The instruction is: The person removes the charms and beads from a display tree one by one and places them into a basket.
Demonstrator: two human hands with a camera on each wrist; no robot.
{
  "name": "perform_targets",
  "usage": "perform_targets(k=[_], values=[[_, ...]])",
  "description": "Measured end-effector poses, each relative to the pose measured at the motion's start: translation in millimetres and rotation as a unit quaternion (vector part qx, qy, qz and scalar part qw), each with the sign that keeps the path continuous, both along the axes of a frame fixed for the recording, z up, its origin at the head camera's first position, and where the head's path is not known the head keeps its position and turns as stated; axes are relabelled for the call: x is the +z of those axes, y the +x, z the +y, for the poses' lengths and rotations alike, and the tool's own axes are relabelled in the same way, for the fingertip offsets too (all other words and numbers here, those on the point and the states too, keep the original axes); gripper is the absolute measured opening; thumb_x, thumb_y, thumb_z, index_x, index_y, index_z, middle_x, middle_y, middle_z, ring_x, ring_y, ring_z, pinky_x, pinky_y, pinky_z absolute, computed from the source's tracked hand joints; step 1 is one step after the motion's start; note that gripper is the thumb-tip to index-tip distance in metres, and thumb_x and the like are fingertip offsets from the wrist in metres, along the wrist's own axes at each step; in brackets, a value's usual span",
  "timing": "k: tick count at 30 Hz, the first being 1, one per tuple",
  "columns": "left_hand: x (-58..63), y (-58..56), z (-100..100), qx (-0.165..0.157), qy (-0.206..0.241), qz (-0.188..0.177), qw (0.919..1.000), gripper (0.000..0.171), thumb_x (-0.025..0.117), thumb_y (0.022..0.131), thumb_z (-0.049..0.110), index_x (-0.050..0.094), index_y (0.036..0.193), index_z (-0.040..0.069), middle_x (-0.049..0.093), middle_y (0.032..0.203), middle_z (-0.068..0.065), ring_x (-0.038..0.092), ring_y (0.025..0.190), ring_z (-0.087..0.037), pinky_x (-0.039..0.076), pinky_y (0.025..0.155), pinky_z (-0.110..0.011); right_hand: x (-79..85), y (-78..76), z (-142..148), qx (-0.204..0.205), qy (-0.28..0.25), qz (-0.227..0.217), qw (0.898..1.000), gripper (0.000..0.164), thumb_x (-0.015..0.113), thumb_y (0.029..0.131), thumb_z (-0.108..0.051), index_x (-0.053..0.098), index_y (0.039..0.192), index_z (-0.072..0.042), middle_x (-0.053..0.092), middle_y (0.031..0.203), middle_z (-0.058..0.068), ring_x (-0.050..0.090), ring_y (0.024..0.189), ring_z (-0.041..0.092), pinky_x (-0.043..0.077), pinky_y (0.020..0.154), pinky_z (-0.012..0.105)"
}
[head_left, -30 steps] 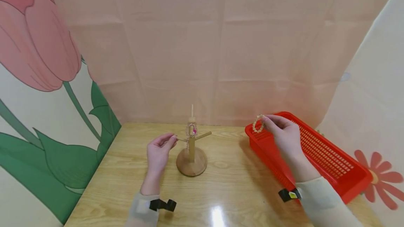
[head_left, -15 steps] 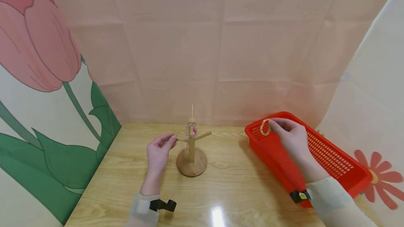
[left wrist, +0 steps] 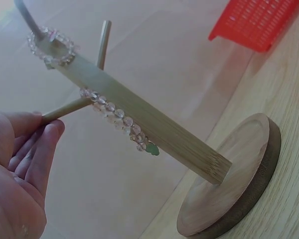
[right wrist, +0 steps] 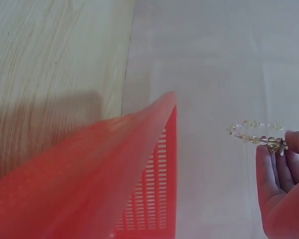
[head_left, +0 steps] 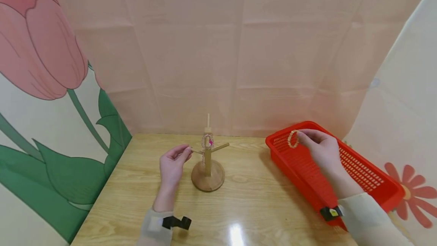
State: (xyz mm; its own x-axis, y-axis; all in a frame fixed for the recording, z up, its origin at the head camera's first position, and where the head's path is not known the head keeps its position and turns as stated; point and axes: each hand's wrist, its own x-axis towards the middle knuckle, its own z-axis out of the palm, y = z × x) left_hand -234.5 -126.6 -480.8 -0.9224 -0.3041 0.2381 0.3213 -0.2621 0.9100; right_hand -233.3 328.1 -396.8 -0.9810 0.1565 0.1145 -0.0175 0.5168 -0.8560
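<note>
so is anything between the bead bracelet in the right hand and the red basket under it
Nothing visible. The right hand pinches the yellow bead bracelet in the air above the red basket's far end, with only open space beneath it.

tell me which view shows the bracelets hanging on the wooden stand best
The left wrist view: the clear bead bracelets on the wooden stand fill the frame, single beads and a green charm visible. The head view shows them only as a tiny blur. The right wrist view misses them.
</note>
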Motion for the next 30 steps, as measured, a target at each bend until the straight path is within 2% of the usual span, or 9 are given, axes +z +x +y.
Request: perform_targets(k=[6, 14, 17, 22, 30], values=[[0.2, 0.7, -1, 0.004, 0.0, -0.002, 1.0, 0.022, 0.076, 0.095, -0.01, 0.07, 0.113, -0.021, 0.081, 0.093, -0.01, 0.079, 0.08, -0.013, 0.069, 0.08, -0.031, -0.6, -1.8, 10, -0.001, 0.016, -0.003, 1.0, 0.059, 0.062, 0.104, -0.06, 0.068, 0.142, -0.015, 0.073, 0.127, 0.01, 0.067, 0.105, 0.012, 0.055, 0.084, 0.014], [0.6, 0.3, 0, 0.005, 0.002, 0.0, 1.0, 0.021, 0.076, 0.095, -0.01, 0.071, 0.111, -0.021, 0.08, 0.094, -0.013, 0.078, 0.08, -0.013, 0.068, 0.079, -0.028, -1.6, -7.0, 25, 0.0, 0.032, -0.005, 0.999, 0.059, 0.064, 0.104, -0.058, 0.067, 0.142, -0.012, 0.074, 0.123, 0.006, 0.068, 0.101, 0.01, 0.058, 0.079, 0.013], [0.7, 0.3, 0, 0.006, 0.002, 0.0, 1.0, 0.021, 0.076, 0.095, -0.01, 0.071, 0.111, -0.021, 0.08, 0.094, -0.012, 0.078, 0.08, -0.012, 0.068, 0.079, -0.029, -3.5, -10.3, 31, 0.001, 0.05, -0.003, 0.999, 0.058, 0.066, 0.103, -0.057, 0.069, 0.14, -0.012, 0.075, 0.123, 0.009, 0.068, 0.098, 0.01, 0.059, 0.076, 0.014], [1.1, -0.1, 1, 0.005, 0.004, -0.003, 1.0, 0.02, 0.076, 0.095, -0.01, 0.072, 0.112, -0.02, 0.081, 0.092, -0.008, 0.079, 0.08, -0.013, 0.069, 0.08, -0.03, -8.5, -14.5, 43, 0.022, 0.078, -0.008, 0.997, 0.056, 0.065, 0.105, -0.054, 0.07, 0.138, -0.009, 0.073, 0.126, 0.017, 0.066, 0.097, 0.013, 0.06, 0.076, 0.015], [-0.4, -3.0, 1, 0.009, 0.002, -0.001, 1.0, 0.022, 0.077, 0.094, -0.01, 0.07, 0.112, -0.021, 0.08, 0.097, -0.013, 0.078, 0.082, -0.012, 0.068, 0.08, -0.029, -20.2, -24.1, 61, 0.067, 0.145, -0.039, 0.986, 0.051, 0.067, 0.106, -0.049, 0.073, 0.134, -0.006, 0.077, 0.118, 0.015, 0.069, 0.099, 0.027, 0.063, 0.078, 0.025]])
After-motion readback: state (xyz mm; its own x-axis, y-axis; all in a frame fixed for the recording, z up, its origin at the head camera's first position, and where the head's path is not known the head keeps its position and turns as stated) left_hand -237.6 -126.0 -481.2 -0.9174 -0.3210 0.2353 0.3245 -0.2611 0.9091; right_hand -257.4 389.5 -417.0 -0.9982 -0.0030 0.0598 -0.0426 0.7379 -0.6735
